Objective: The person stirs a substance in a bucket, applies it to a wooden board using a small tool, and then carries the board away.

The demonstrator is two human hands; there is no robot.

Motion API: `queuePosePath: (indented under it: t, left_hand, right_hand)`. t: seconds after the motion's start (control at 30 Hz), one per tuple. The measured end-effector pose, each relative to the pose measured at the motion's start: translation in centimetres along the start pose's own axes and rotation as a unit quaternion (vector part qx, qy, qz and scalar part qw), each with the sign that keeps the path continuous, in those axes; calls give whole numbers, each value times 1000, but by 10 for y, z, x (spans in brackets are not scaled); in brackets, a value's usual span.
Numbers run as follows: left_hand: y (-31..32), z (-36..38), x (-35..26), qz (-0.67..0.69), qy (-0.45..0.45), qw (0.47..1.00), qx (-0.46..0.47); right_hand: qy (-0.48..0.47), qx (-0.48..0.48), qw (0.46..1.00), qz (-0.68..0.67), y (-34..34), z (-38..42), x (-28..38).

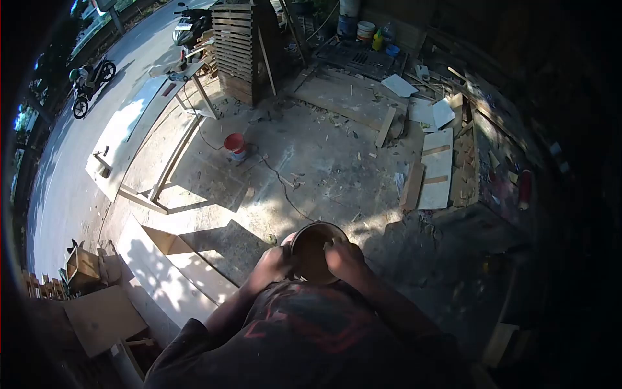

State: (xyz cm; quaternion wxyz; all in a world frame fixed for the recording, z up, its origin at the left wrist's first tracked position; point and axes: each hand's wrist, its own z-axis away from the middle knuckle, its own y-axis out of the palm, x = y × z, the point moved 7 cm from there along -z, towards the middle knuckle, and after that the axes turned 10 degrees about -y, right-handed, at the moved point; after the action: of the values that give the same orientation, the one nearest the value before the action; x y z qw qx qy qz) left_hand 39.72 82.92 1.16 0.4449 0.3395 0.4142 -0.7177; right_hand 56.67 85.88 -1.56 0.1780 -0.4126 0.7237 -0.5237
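A round container [312, 256] with a pale rim and a brown inside is held close against my dark shirt, at the lower middle. My left hand [273, 264] is closed on its left side, fingers at the rim. On the right side my right hand [343, 258] grips the rim, with its fingers bent over the edge into the opening. What lies at the bottom of the container is too dark to make out.
A red and white bucket [235, 146] stands on the concrete floor ahead, near a cable. A long white workbench [123, 139] is at the left, with a white wooden box [175, 272] nearer. Boards [436, 170] and scraps lie at the right. Two motorcycles stand farther off.
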Motion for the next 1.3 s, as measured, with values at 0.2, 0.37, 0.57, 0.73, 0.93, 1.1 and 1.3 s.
queuePosePath:
  t: [0.2, 0.37, 0.57, 0.73, 0.93, 1.1, 1.3]
  left_hand:
    - [-4, -5, 18, 89, -141, 970, -177]
    - [-39, 0, 59, 168, -217, 938, -212]
    - [-79, -11, 97, 186, -290, 914, -216]
    - [-138, -16, 112, 230, -279, 908, -212]
    - [-197, -57, 111, 186, -277, 925, -180]
    - [-216, -103, 110, 29, -187, 962, -195]
    - [-227, -158, 105, 91, -298, 938, -153]
  right_hand:
    - [-296, 38, 900, -318, -42, -61, -35]
    - [-238, 320, 909, -119, 4, -144, -34]
    - [-398, 277, 869, -96, 154, -159, 57]
    - [-471, 374, 796, -66, 148, -238, 59]
    - [-463, 386, 795, -70, 120, -295, 49]
    - [-360, 323, 874, -38, 191, -329, 34]
    - [-330, 415, 840, -115, 220, -346, -25]
